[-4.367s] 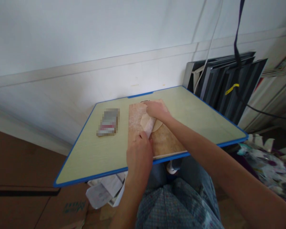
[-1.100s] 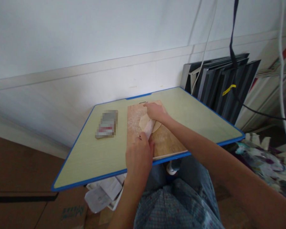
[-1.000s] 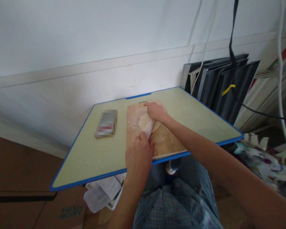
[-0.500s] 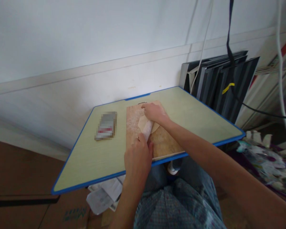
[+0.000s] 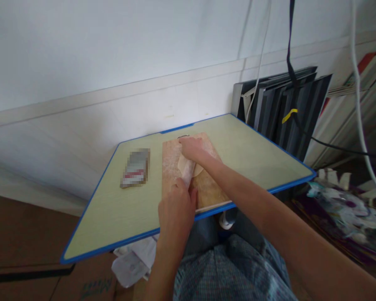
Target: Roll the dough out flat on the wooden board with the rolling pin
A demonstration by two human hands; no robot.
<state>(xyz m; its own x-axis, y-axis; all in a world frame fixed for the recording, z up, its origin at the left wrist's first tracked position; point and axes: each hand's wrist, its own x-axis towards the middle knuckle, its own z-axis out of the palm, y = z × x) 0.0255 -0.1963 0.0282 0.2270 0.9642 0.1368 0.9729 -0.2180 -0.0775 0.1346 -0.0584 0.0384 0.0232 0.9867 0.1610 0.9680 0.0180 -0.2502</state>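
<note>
On a wooden board [image 5: 211,190] dusted with flour lies a flat, roundish sheet of dough [image 5: 183,165]. A rolling pin [image 5: 189,170] rests slantwise across the dough, its far end under my right hand. My left hand [image 5: 177,207] is closed on the pin's near end, by the board's front edge. My right hand [image 5: 193,149] grips the far end, and its palm and fingers cover part of the pin and dough. The board lies on a pale green table [image 5: 247,154] with a blue rim.
Left of the board lies a blurred-out flat object [image 5: 135,168]. A white wall [image 5: 138,108] runs behind the table. Dark panels [image 5: 278,108] lean at the right, with hanging cables [image 5: 357,83] nearby. Plastic bags [image 5: 341,213] sit low at right; papers [image 5: 133,261] lie below the table.
Both hands and the rolling pin have shifted slightly left over the dough, the right hand more than the left. The whole view has also moved a little.
</note>
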